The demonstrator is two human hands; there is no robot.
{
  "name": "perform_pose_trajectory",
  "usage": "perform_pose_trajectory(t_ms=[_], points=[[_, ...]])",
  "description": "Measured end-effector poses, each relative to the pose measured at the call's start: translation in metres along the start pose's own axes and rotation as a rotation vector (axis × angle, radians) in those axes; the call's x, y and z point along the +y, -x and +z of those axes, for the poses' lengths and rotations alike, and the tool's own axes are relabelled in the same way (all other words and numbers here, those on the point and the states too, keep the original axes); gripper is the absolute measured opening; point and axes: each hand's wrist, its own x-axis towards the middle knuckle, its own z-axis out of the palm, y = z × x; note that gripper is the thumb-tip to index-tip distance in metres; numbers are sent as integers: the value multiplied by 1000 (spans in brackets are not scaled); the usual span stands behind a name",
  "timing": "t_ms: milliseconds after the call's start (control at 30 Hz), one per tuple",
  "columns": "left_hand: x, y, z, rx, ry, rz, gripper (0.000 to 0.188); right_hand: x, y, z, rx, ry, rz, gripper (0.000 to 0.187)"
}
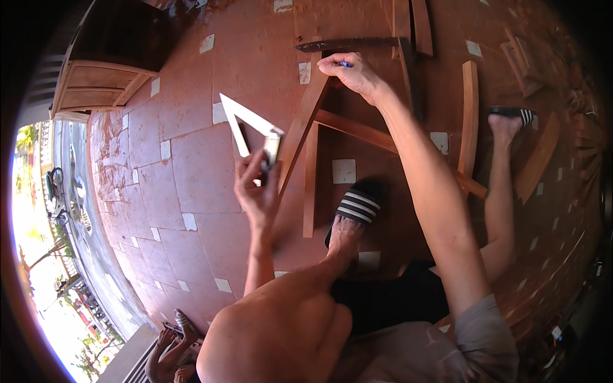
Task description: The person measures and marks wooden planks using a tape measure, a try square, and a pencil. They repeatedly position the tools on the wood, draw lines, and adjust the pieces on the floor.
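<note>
My left hand [257,195] is closed around a white triangular set square [251,113], its pointed corner angled up and away to the left. Just right of it, a reddish-brown wooden bar [304,121] slants away from me. At that bar's far end is my right hand [355,76], its fingers pinched on a slim thing with a blue end, which looks like a pen [345,64]. Another wooden bar [357,131] runs rightward under my right forearm, and a narrower upright-looking piece [310,185] lies below the slanted bar.
A dark bar [354,44] lies across the far end. Curved wooden pieces [469,115] lie on the tiled floor [191,172] at right. My slippered feet [357,207] are close to the bars. A wooden cabinet [102,83] stands far left; another person [171,351] is at lower left.
</note>
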Motion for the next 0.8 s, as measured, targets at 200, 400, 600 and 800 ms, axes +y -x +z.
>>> perform_pose_trajectory(t_ms=[200,400,600,800], points=[[-1,27,70,14,-189,78,40,25,-7,-6,-103,-109,-32,39],[-9,24,87,63,-263,130,39,29,-5,-4,-99,-78,-41,43],[-11,14,92,88,-385,225,38,29,-2,-3,-87,-97,-46,43],[-13,15,95,76,-370,188,34,33,-5,-1,-67,-92,-33,44]])
